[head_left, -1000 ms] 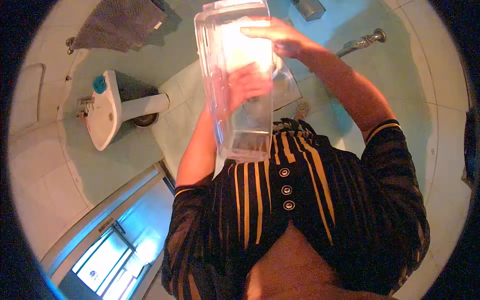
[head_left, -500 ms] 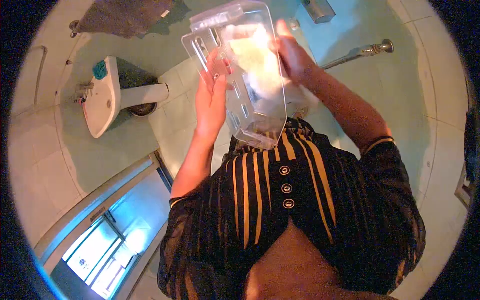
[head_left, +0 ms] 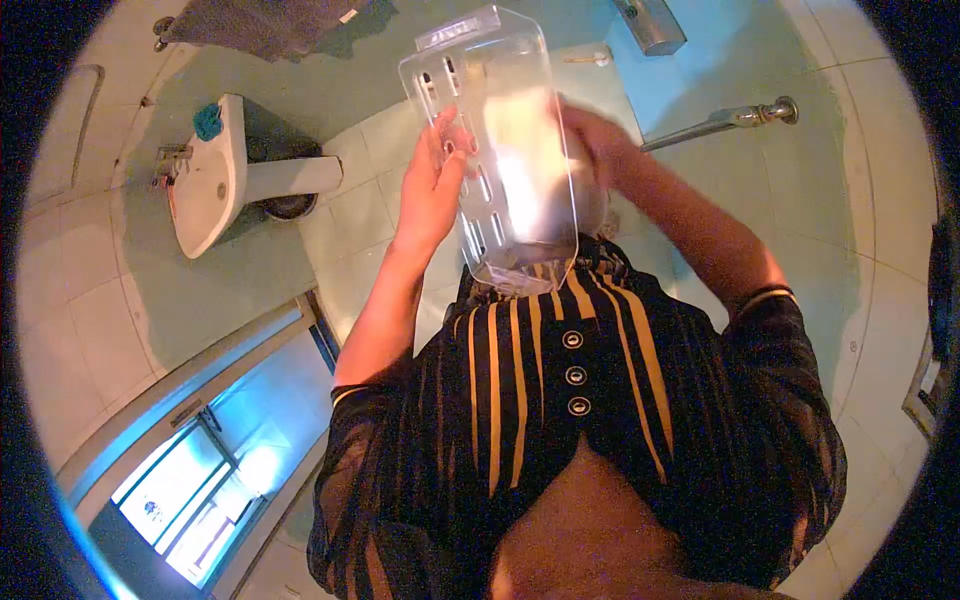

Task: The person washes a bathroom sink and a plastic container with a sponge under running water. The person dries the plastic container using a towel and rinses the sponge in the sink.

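Note:
A clear plastic container (head_left: 520, 262) with slots along one side is held upright-slanted in front of my chest. My left hand (head_left: 437, 175) grips its slotted side, the fingers showing through the clear wall. At the other side my right hand (head_left: 592, 140) is blurred, closed around something pale and overexposed inside or behind the container; I cannot make out what it is. The container's lower end hangs just in front of the striped black top (head_left: 560, 330).
A white pedestal sink (head_left: 238, 180) with a teal scrubber (head_left: 208, 121) is at the left. Above it hangs a grey towel (head_left: 270, 25). A metal pipe (head_left: 740, 117) is on the right wall. An open doorway (head_left: 215, 450) lies lower left.
The container has turned so its slotted side faces me. My left hand has moved from its front to its left side. My right hand has moved down along the right side.

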The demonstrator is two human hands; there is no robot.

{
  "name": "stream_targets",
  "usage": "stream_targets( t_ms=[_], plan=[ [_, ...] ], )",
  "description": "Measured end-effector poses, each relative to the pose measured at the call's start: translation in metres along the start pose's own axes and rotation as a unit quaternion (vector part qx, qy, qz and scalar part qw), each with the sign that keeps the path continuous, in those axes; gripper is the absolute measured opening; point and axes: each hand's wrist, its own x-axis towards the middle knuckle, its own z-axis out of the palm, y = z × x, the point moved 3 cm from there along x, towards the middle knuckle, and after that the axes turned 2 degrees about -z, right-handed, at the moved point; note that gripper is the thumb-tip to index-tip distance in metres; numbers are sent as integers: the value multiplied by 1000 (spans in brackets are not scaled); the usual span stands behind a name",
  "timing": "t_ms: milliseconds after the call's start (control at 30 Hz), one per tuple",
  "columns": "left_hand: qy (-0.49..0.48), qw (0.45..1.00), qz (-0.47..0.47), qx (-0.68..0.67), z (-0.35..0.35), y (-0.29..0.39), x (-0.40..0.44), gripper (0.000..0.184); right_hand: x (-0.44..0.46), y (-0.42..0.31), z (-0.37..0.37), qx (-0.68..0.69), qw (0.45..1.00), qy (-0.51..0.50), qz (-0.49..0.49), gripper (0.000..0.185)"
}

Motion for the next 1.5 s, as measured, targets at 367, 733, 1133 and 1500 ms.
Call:
stream_targets(
  t_ms=[367,733,1133,1500],
  plan=[
    [83,993,-4,-84,1,-6,-10,40,-23,10,64,14,993,-94,-70,40],
    [96,983,-8,-158,-15,-9,28,37,-37,6,49,91,994,-39,45,36],
    [-120,938,-150,-289,50,-30,25,25,-7,-107,66,176,947,-186,-193,43],
    [205,975,-40,-70,26,-39,6,27,-77,-15,82,-318,927,-32,-196,41]
  ],
)
